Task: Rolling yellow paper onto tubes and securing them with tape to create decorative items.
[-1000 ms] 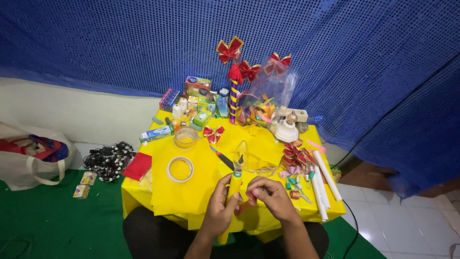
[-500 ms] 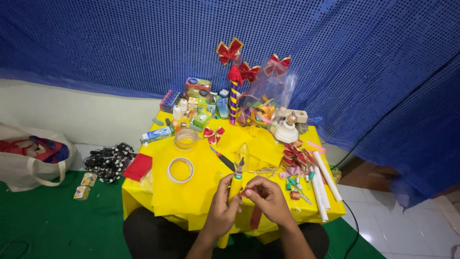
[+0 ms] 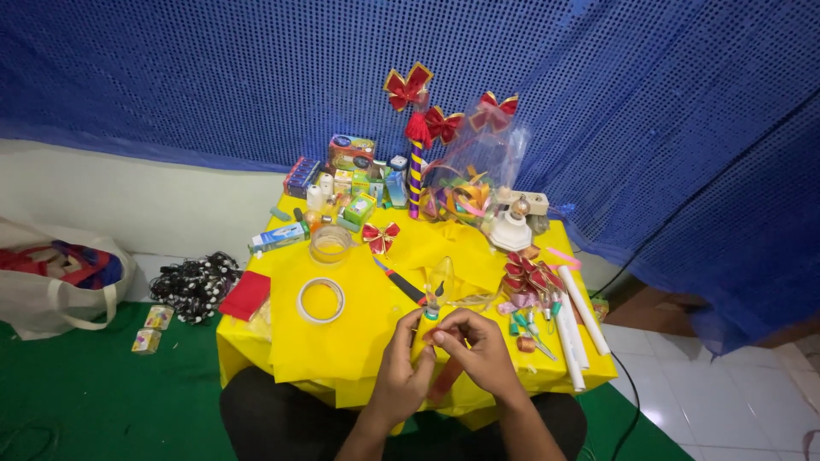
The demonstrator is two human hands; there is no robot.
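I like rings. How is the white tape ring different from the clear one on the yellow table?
The white tape ring is wider and opaque white; the clear tape roll is smaller across, see-through and stands taller. The white tape ring lies nearer the left hand and right hand; the clear tape roll sits farther back, by the small boxes. Both lie flat on the yellow table.

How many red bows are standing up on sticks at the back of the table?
3: the left bow highest, the middle bow lower beside it, the right bow above the clear bag. Others may be hidden.
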